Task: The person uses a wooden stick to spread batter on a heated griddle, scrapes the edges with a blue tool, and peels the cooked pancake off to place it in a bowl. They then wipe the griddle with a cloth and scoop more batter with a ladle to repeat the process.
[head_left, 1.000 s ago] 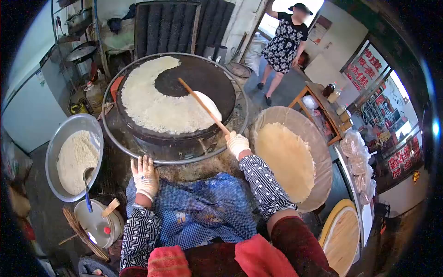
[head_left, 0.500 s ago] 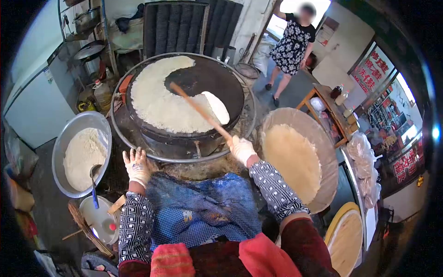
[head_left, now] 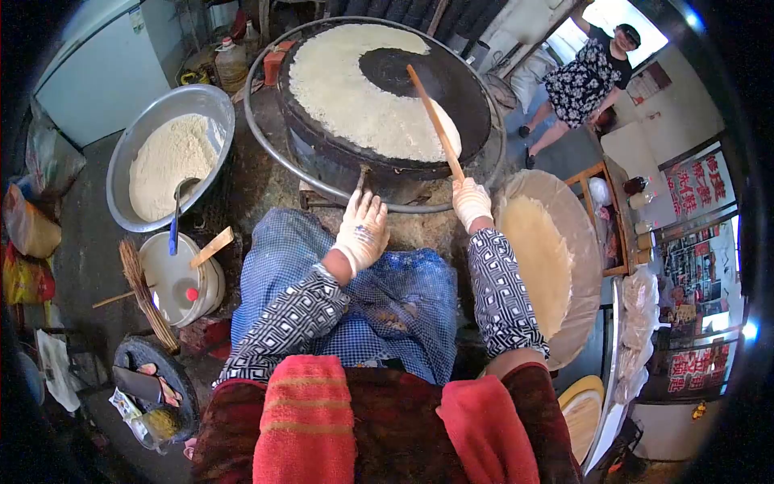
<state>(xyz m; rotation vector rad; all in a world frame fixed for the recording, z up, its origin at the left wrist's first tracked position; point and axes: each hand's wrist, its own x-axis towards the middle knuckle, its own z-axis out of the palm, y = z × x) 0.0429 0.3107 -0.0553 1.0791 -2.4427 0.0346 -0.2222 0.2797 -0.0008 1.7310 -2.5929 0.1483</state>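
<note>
My right hand (head_left: 472, 202), in a pale glove, is closed round the lower end of a long wooden spreader (head_left: 435, 121). The spreader reaches over the round black griddle (head_left: 476, 93). A pale batter layer (head_left: 343, 81) covers the griddle's left side and curves along its front to the right; the dark surface shows in the middle and right. My left hand (head_left: 362, 231), also gloved, is at the griddle's front edge, by a small metal handle (head_left: 362, 176). Its fingers point up and lie close together; whether they grip the handle is unclear.
A metal basin (head_left: 121, 173) of pale batter with a ladle stands left, above a white bucket (head_left: 214, 294). Thin round sheets (head_left: 536, 258) lie in a lined basket at right. A person (head_left: 592, 77) stands beyond the griddle, at upper right.
My view has shifted down and left. My left hand has moved right, from beside the griddle to its front handle. The batter's right end has spread into a smoother band along the front.
</note>
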